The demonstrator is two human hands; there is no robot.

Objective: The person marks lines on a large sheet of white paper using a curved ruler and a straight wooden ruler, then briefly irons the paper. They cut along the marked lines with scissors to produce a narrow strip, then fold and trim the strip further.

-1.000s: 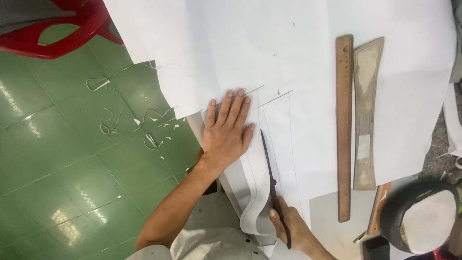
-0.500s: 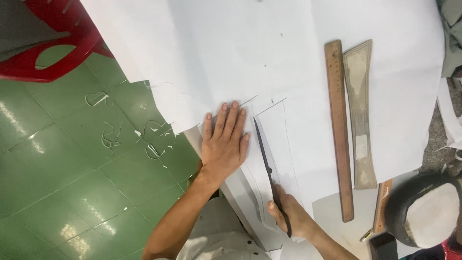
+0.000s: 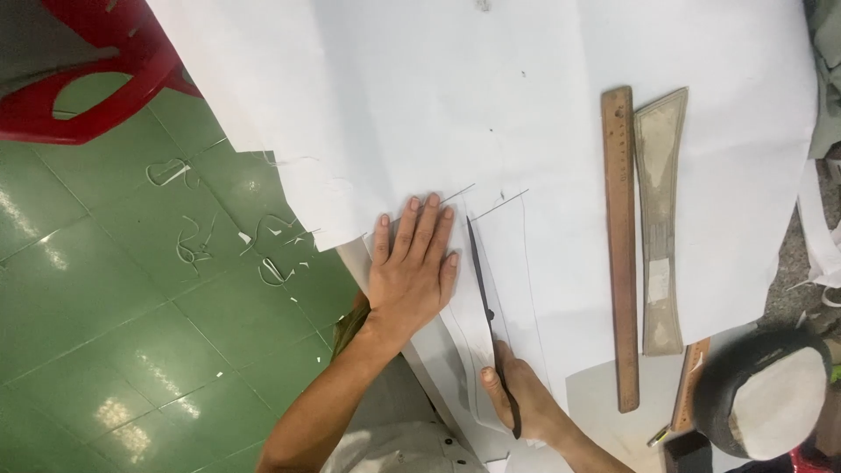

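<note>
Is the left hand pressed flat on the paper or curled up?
Flat. The left hand lies palm down with fingers spread on the white paper, beside the scissors held by the right hand.

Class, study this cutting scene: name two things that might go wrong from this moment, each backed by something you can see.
1. The left hand lies flat on the white paper with its fingertips close beside the scissors blades, so a finger might get nicked.
2. The paper overhangs the table edge above the green floor, so its unsupported part might sag, tear or pull the cut off the pencilled line. The right hand alone steers the scissors.
</note>
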